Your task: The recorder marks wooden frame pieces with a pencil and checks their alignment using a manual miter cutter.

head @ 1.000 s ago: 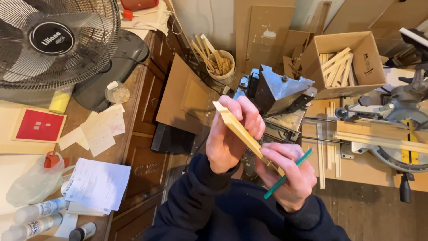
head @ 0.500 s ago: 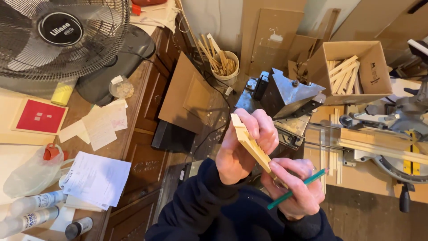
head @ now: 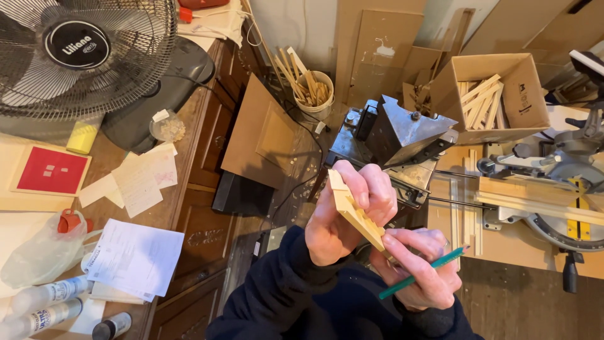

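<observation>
My left hand (head: 343,217) grips a short strip of pale wood moulding (head: 353,211), held edge-up and slanting from upper left to lower right. Its top end pokes out above my fingers. My right hand (head: 423,271) sits just below and to the right, fingertips touching the strip's lower end. That hand also holds a green pencil (head: 423,272) that points up to the right. Both hands hover in front of my chest, over the floor between a wooden desk and a saw bench.
A grey metal machine (head: 402,135) stands just beyond my hands. A mitre saw (head: 560,189) sits at right, with a cardboard box of wood strips (head: 487,101) behind it. A fan (head: 75,53), papers (head: 135,258) and spray bottles (head: 44,302) crowd the desk at left. A bucket of sticks (head: 313,94) stands on the floor.
The view has shifted so my hands and the strip appear lower and further right. The pencil has swung to point more to the right. My grip on both is unchanged.
</observation>
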